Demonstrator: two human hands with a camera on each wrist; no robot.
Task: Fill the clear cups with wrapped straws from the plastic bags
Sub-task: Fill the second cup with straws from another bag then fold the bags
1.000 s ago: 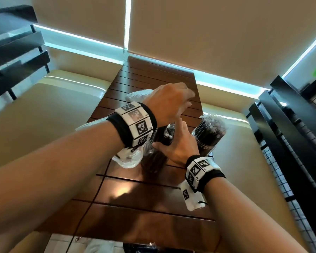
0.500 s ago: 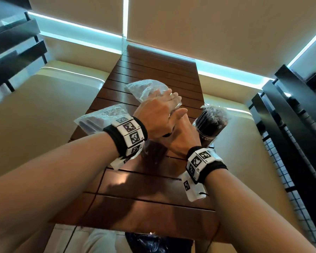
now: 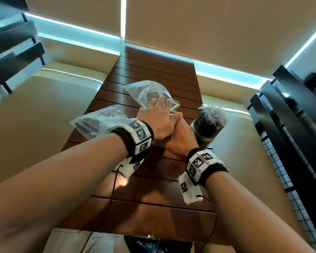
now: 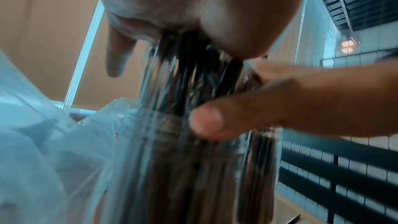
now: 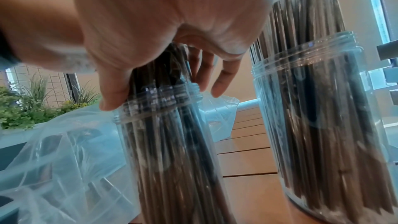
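A clear cup (image 5: 172,142) packed with dark wrapped straws (image 4: 193,74) stands on the wooden table (image 3: 153,207); in the head view both hands hide it. My left hand (image 3: 157,119) lies palm down on the straw tops with straight fingers. My right hand (image 3: 181,137) grips the cup at its threaded rim, its thumb (image 4: 206,122) on the near side. To the right stands a second clear cup (image 3: 206,130), full of straws and apart from both hands. One plastic bag (image 3: 148,92) lies just beyond my left fingers. Another bag (image 3: 98,121), with a few straws in it, lies left of the cup.
Beige padded benches flank the narrow slatted table on both sides. A black slatted divider (image 3: 290,134) runs along the right, and green plants (image 5: 25,108) stand behind a wire grid. The bare stretch of table lies toward me, before the near edge.
My left hand has come down from above the cup and now lies flat on the straw tops. My right hand has stayed at the cup.
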